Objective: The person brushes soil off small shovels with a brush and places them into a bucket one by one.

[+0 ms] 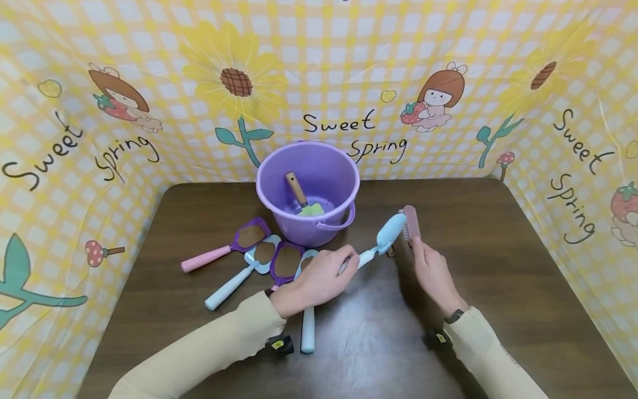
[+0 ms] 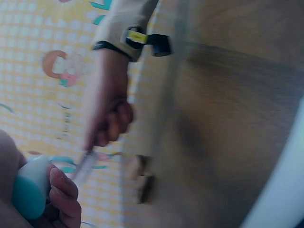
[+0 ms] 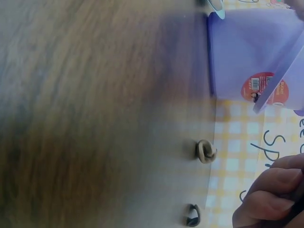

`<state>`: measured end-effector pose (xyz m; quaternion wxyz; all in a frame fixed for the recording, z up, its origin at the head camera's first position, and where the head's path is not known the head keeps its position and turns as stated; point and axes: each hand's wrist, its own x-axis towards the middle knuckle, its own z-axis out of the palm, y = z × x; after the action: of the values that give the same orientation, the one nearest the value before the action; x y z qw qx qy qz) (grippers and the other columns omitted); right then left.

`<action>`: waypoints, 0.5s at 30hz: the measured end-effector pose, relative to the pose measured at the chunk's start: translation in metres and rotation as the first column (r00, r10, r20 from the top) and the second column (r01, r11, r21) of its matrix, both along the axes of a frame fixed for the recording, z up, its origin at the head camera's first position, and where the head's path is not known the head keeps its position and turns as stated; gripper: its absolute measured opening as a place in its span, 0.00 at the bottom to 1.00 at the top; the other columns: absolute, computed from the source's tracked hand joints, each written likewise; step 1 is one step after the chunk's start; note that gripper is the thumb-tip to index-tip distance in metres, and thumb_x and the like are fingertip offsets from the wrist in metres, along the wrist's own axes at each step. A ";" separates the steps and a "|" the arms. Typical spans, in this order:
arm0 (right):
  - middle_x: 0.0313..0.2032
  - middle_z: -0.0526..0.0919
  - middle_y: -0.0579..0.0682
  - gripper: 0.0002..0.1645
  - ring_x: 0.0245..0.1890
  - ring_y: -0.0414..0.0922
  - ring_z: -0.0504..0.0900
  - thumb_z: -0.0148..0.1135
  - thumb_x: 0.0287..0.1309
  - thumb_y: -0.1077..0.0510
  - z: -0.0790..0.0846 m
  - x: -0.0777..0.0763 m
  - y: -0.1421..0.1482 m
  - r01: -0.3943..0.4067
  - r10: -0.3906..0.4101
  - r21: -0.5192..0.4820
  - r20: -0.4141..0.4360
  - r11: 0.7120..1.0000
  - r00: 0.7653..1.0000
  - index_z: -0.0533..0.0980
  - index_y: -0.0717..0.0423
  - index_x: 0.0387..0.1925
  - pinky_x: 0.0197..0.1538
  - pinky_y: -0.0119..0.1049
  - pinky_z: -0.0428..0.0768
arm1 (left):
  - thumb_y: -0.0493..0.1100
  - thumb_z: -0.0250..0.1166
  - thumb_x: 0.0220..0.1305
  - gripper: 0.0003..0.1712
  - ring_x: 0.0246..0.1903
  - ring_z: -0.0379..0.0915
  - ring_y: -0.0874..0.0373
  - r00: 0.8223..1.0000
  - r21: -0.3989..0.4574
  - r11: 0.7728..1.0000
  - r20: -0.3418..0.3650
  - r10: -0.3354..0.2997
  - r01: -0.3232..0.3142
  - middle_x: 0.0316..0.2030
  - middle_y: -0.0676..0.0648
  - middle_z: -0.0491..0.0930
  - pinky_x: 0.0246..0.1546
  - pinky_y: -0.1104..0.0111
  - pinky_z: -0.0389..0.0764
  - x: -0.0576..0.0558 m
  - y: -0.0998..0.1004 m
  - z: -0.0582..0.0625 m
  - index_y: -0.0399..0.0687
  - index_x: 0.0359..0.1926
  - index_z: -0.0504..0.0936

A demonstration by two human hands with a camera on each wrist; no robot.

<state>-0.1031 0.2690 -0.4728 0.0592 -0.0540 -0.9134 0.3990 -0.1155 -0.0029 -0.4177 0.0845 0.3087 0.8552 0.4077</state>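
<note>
My left hand (image 1: 324, 277) grips the handle of a light blue toy shovel (image 1: 391, 231), its scoop raised above the table and pointing up and right. In the left wrist view, the fingers curl round the handle's teal end (image 2: 29, 197). My right hand (image 1: 435, 271) pinches a pink brush (image 1: 412, 221) by its lower end. The brush's pale bristles face the scoop's tip and appear to touch it. In the right wrist view only some fingers (image 3: 268, 199) show, and the brush is hidden.
A purple bucket (image 1: 269, 191) holds a green shovel with a wooden handle (image 1: 296, 189). Left of it lie several open-headed tools, among them a purple one with a pink handle (image 1: 206, 259) and blue ones (image 1: 229, 288). Small curled pieces (image 3: 206, 151) lie on the wooden table (image 1: 473, 221).
</note>
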 end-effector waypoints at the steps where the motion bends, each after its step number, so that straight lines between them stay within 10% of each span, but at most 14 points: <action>1: 0.22 0.63 0.50 0.34 0.24 0.48 0.66 0.34 0.84 0.40 0.000 0.000 0.001 -0.002 0.002 0.006 -0.001 1.000 1.000 0.66 0.58 0.26 0.31 0.41 0.66 | 0.47 0.50 0.81 0.14 0.18 0.67 0.66 0.999 -0.003 1.000 -0.031 -0.015 0.014 0.22 0.55 0.74 0.20 0.70 0.71 -0.001 -0.002 0.007 0.48 0.43 0.81; 8: 0.21 0.68 0.51 0.34 0.24 0.49 0.69 0.34 0.84 0.40 0.002 0.002 0.005 -0.011 0.011 0.015 0.005 1.000 1.000 0.69 0.59 0.27 0.33 0.41 0.68 | 0.47 0.61 0.74 0.09 0.22 0.68 0.64 0.972 -0.019 1.000 -0.235 -0.029 0.025 0.23 0.57 0.74 0.24 0.69 0.72 -0.018 -0.027 0.067 0.50 0.42 0.84; 15: 0.21 0.72 0.51 0.37 0.22 0.47 0.71 0.34 0.83 0.38 0.002 0.006 0.007 0.000 -0.001 0.016 0.045 1.000 0.999 0.75 0.63 0.34 0.32 0.41 0.69 | 0.48 0.63 0.75 0.10 0.23 0.69 0.60 0.922 -0.095 0.989 -0.381 0.065 -0.109 0.27 0.56 0.79 0.27 0.65 0.72 -0.046 -0.069 0.114 0.50 0.44 0.87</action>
<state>-0.0975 0.2757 -0.4709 0.0393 -0.0628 -0.9176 0.3904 -0.1614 -0.0721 -0.3036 -0.0821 0.3375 0.8903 0.2944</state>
